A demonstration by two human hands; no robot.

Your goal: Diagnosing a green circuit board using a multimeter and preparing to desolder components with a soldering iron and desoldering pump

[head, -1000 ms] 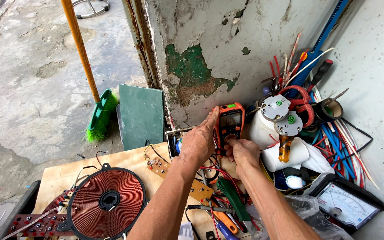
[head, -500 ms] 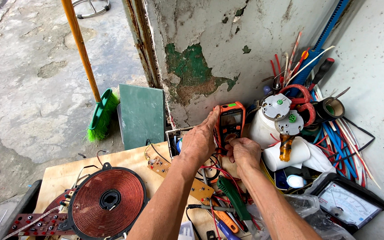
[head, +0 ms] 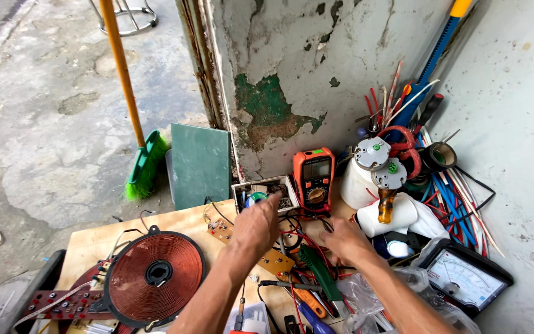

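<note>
Two hands work over a crowded wooden bench [head: 94, 238], and the orange multimeter [head: 314, 178] propped against the peeling wall [head: 292, 68] serves as the landmark. The left hand [head: 256, 226] is stretched forward just left of and below the multimeter, palm down, fingers loosely extended toward the small open parts box [head: 266, 193] that stands right beside the multimeter's left edge; the fingertips reach the box's near rim, and whether they pinch anything cannot be told. The right hand [head: 344, 238] lies below the multimeter, palm down and fingers curled among red and black test leads [head: 298, 238]; whether it grips one is hidden.

Room is tight around the multimeter. To its right, a white container [head: 356, 185] topped with small round motors [head: 380, 162] stands close by, with bundles of wire [head: 458, 198] beyond it against the side wall. Below and right of it, an analogue meter [head: 465, 279] sits at the bench's corner. Below it lie a circuit board [head: 273, 260] and a green-handled tool [head: 317, 272]. Well left and below, a copper induction coil [head: 154, 275] takes up the bench's left part. The bench's far left edge drops to bare concrete floor [head: 50, 124], where a green broom [head: 146, 164] and a green panel [head: 200, 164] lean, left of the multimeter.
</note>
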